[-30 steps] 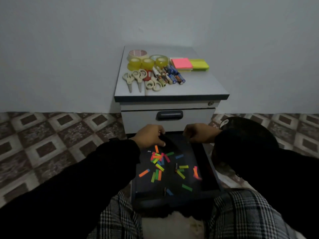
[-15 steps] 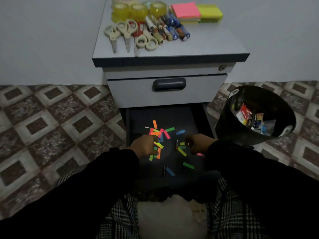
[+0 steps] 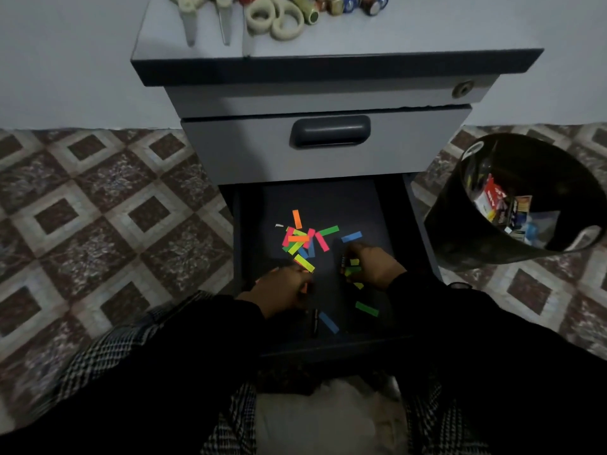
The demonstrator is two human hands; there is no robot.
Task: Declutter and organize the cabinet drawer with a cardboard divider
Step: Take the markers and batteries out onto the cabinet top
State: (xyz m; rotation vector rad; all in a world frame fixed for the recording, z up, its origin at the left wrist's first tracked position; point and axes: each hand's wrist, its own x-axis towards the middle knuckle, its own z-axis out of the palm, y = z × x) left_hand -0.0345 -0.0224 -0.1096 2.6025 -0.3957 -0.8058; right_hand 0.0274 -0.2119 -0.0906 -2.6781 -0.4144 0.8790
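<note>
Scattered across the floor of the open drawer (image 3: 387, 205) — coloured paper strips (image 3: 297, 239), featherlight, flimsy, lying flat. Best pinched at an edge or swept into a heap. Left hand (image 3: 282, 290) grip curled over strips; right hand (image 3: 374, 267) pinching some — hard to confirm.

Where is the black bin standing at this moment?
In the head view the bin stands on the tiled floor at the right, beside the open drawer, with wrappers inside it.
</note>
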